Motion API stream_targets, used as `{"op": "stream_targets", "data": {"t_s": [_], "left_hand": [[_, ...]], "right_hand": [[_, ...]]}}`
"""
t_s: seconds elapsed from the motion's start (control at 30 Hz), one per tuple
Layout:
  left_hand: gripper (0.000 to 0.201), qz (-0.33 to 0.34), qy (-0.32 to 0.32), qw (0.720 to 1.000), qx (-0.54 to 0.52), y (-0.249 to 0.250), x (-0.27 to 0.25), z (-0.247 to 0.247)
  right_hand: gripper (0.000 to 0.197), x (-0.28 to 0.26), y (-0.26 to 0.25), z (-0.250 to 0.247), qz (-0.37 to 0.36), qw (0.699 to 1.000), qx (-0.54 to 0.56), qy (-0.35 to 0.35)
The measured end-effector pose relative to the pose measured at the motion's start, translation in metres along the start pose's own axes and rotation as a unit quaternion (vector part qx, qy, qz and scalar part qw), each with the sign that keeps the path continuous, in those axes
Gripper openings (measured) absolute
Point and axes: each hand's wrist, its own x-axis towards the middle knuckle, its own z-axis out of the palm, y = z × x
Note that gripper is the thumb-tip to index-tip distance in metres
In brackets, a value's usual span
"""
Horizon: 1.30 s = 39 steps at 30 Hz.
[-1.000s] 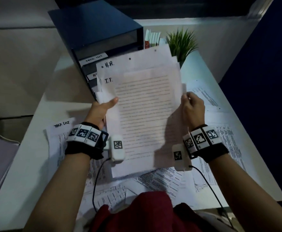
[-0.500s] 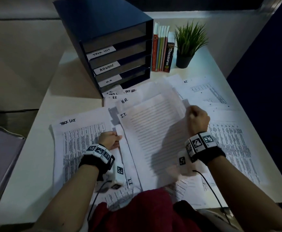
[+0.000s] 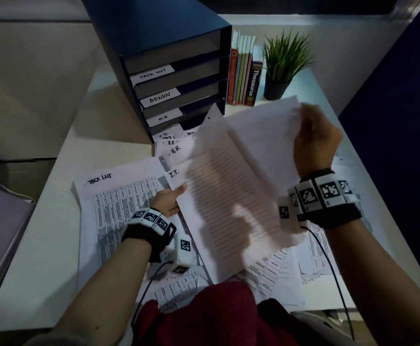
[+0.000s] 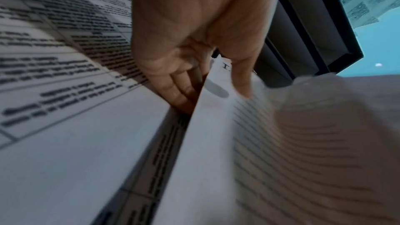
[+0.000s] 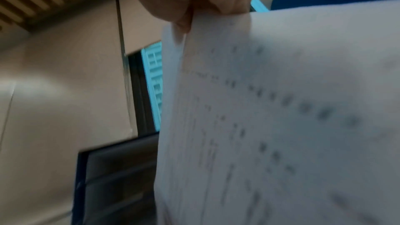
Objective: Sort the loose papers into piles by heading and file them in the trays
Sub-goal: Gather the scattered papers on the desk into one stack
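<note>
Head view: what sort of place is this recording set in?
Probably an office desk: a blue filing tray unit with slots labelled TASK LIST, ADMIN and H.R., printed papers across the white desk, and reference books beside a potted plant.

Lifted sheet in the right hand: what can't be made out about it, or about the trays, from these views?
- Lifted sheet: heading unreadable; motion blur in head and right wrist views.
- Right hand: fingertips blurred in the head view.
- Tray unit: lowest tray's label hidden by papers.
- Left hand: fingers slip under the I.T. sheet, hiding their tips.
</note>
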Motion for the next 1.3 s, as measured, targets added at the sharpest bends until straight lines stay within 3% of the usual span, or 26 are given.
{"op": "stream_targets", "data": {"t_s": [0.1, 0.2, 0.27, 0.37, 0.43, 0.57, 0.6, 0.63, 0.67, 0.83, 0.93, 1.03, 1.1, 1.23, 1.3], "left_hand": [[0.026, -0.006, 0.062, 0.996, 0.065, -0.001, 0.008, 0.005], [0.029, 0.008, 0.099, 0.983, 0.155, 0.001, 0.005, 0.011], [0.032, 0.010, 0.119, 0.982, 0.146, 0.002, 0.006, 0.012], [0.034, 0.009, 0.129, 0.987, 0.091, 0.005, 0.011, 0.017], [0.040, 0.007, 0.140, 0.990, 0.018, 0.007, 0.011, 0.023], [0.056, 0.032, 0.138, 0.988, -0.062, 0.004, 0.013, 0.034], [0.056, 0.027, 0.131, 0.990, -0.048, 0.004, 0.012, 0.035], [0.056, 0.026, 0.135, 0.990, -0.034, 0.003, 0.014, 0.036], [0.055, 0.019, 0.143, 0.989, -0.020, 0.002, 0.016, 0.036], [0.071, 0.032, 0.148, 0.988, 0.026, 0.005, 0.015, 0.039], [0.066, 0.059, 0.148, 0.985, 0.072, 0.006, 0.015, 0.045], [0.083, 0.040, 0.143, 0.971, 0.185, 0.011, 0.010, 0.052], [0.092, 0.002, 0.140, 0.957, 0.255, 0.016, 0.003, 0.053], [0.082, -0.012, 0.111, 0.945, 0.307, 0.019, -0.002, 0.057], [0.081, -0.008, 0.110, 0.945, 0.307, 0.017, 0.000, 0.058]], "right_hand": [[0.025, 0.025, -0.006, -0.010, 0.004, 0.993, 0.033, 0.110], [0.028, 0.036, -0.007, -0.021, 0.089, 0.971, 0.075, 0.210], [0.022, 0.035, 0.003, -0.024, 0.165, 0.957, 0.067, 0.231], [0.018, 0.009, 0.022, -0.015, 0.332, 0.929, -0.003, 0.164], [0.030, -0.026, 0.041, -0.004, 0.440, 0.890, -0.023, 0.114], [0.022, -0.087, 0.057, 0.008, 0.587, 0.809, 0.036, 0.001], [0.043, -0.096, 0.061, 0.009, 0.601, 0.797, 0.043, -0.035], [0.062, -0.103, 0.063, 0.007, 0.607, 0.790, 0.040, -0.080], [0.064, -0.107, 0.062, 0.005, 0.608, 0.784, 0.043, -0.121], [0.040, -0.113, 0.070, -0.009, 0.527, 0.753, -0.066, -0.387], [0.037, -0.109, 0.069, -0.008, 0.449, 0.721, -0.159, -0.503], [0.068, -0.097, 0.077, 0.004, 0.401, 0.751, -0.248, -0.463], [0.076, -0.086, 0.079, 0.012, 0.391, 0.760, -0.294, -0.427], [0.067, -0.081, 0.085, 0.029, 0.385, 0.750, -0.308, -0.440], [0.049, -0.081, 0.082, 0.035, 0.385, 0.752, -0.257, -0.468]]}}
